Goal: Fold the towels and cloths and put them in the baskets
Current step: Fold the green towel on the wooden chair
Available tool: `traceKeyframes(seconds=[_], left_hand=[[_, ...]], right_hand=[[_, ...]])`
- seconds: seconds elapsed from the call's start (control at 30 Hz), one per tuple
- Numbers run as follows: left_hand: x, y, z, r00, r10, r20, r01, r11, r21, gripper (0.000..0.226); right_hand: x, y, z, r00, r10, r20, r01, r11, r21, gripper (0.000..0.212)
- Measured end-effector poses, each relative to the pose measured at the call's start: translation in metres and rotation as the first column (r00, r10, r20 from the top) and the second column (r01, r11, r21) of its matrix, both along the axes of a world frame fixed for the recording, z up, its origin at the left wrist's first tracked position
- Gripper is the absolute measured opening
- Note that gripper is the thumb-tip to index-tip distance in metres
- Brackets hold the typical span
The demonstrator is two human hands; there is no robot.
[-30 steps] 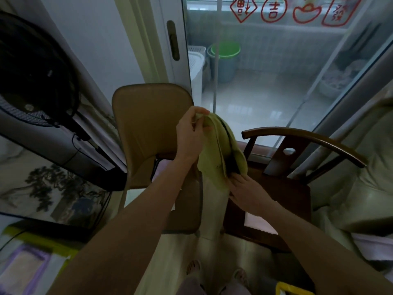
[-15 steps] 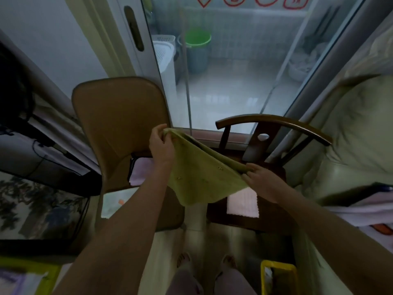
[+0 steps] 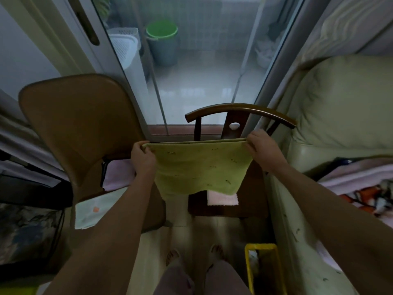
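Head view: no brand, label or readable writing shows on anything here. A green towel [image 3: 198,167] with small dark marks is stretched flat between both hands above a dark wooden chair [image 3: 238,112]. The left hand [image 3: 143,158] pinches the towel's upper left corner, fingers curled over the edge; the right hand [image 3: 262,149] pinches the upper right corner the same way. The top edge runs taut and nearly level, and it looks doubled, two layers lying together. The lower edge hangs free over the seat of the wooden chair, where a pink cloth [image 3: 222,198] lies partly hidden behind the towel.

To the left stands a brown padded chair [image 3: 80,124] with a pale pink folded cloth [image 3: 118,175] on its seat and a white sheet [image 3: 95,207] with a small orange patch at the front edge. A yellow basket [image 3: 262,269] sits on the floor at lower right, beside the person's feet. A pale green sofa [image 3: 340,103] fills the right side, with a patterned blanket [image 3: 361,188] on it. Behind the chairs a glass sliding door [image 3: 202,71] looks onto a tiled balcony, where a green-rimmed bucket [image 3: 162,42] and a white perforated bin [image 3: 126,45] stand. The room is dim.
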State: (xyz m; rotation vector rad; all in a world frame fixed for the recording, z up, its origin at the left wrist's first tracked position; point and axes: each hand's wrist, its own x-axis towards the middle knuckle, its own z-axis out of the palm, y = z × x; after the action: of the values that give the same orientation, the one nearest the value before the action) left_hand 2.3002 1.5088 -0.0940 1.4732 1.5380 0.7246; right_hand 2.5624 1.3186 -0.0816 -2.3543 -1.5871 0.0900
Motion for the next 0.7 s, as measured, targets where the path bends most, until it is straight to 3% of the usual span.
traceKeyframes(seconds=[0.17,0.23,0.27,0.33,0.43,0.53,0.6,0.7], left_hand=[[0.008,0.004,0.004,0.999,-0.029,-0.018,0.029,0.999,0.012,0.026],[0.011,0.002,0.007,0.998,-0.049,-0.028,0.05,0.998,0.028,0.026],[0.013,-0.001,0.009,0.997,-0.061,-0.038,0.062,0.997,0.041,0.025],[0.016,-0.007,0.013,0.997,-0.061,-0.044,0.064,0.995,0.071,0.025],[0.016,-0.01,0.01,0.989,-0.136,-0.066,0.14,0.988,0.062,0.024],[0.01,-0.013,0.002,0.943,-0.238,-0.234,0.24,0.97,-0.021,0.024],[0.014,-0.017,0.006,0.952,-0.213,-0.219,0.219,0.976,0.004,0.024],[0.024,-0.027,0.012,0.973,-0.15,-0.178,0.147,0.989,-0.029,0.026]], right_hand=[[0.0,-0.001,0.011,0.949,-0.231,-0.214,0.251,0.965,0.073,0.005],[-0.001,-0.005,0.013,0.907,-0.266,-0.326,0.302,0.951,0.065,0.014],[0.0,-0.007,0.013,0.911,-0.272,-0.311,0.296,0.955,0.032,0.018],[0.002,-0.009,0.014,0.956,-0.269,-0.113,0.265,0.963,-0.057,0.017],[0.0,-0.01,0.009,0.945,-0.326,0.018,0.324,0.943,0.082,0.016],[-0.009,-0.027,-0.008,0.958,-0.266,0.112,0.278,0.954,-0.115,0.023],[-0.01,-0.037,-0.012,0.928,-0.372,0.017,0.372,0.928,-0.029,0.021],[-0.014,-0.041,-0.009,0.835,-0.472,-0.282,0.498,0.867,0.023,0.016]])
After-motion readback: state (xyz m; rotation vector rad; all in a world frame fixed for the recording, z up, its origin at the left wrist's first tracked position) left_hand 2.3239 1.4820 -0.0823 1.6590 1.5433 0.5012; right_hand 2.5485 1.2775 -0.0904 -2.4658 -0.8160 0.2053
